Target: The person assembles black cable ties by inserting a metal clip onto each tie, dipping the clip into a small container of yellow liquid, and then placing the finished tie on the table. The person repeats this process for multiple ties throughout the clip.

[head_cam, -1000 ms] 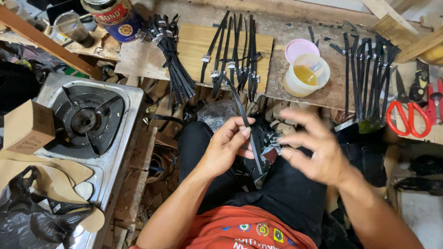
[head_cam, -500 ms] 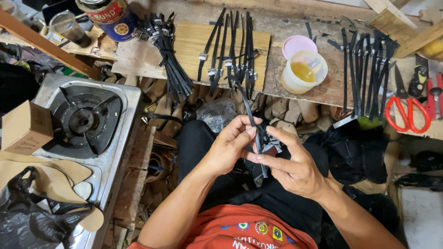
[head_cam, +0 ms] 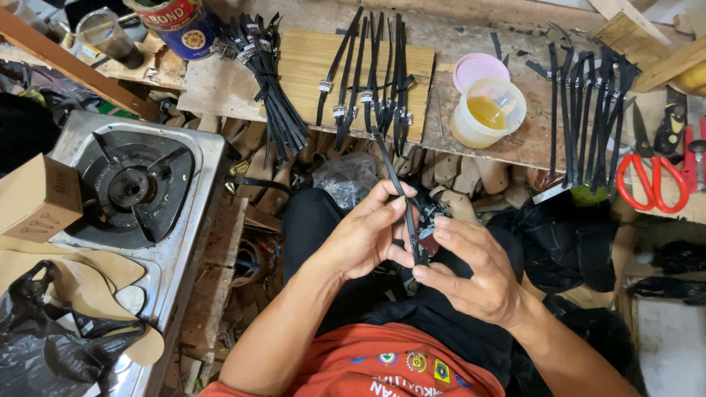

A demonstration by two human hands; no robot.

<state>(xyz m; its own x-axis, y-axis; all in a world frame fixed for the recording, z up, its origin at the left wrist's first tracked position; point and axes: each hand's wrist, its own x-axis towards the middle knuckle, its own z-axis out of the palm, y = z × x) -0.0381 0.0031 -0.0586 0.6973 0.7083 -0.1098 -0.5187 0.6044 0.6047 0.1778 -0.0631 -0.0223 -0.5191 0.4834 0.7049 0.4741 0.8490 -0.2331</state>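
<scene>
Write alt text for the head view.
Both hands, left hand and right hand, pinch a thin black strap over the lap. Ahead, more black straps lie on a wooden board, beside a translucent plastic cup of yellow liquid and red-handled scissors.

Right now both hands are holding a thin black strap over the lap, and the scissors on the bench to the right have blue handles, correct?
Not quite: the scissors have red handles, as the head view shows. Both the left hand and right hand do hold the thin black strap over the lap.

Open lap space around both hands (head_cam: 423, 254); ahead, straps (head_cam: 371, 81) (bench edge) and cup (head_cam: 487, 112) block.
</scene>
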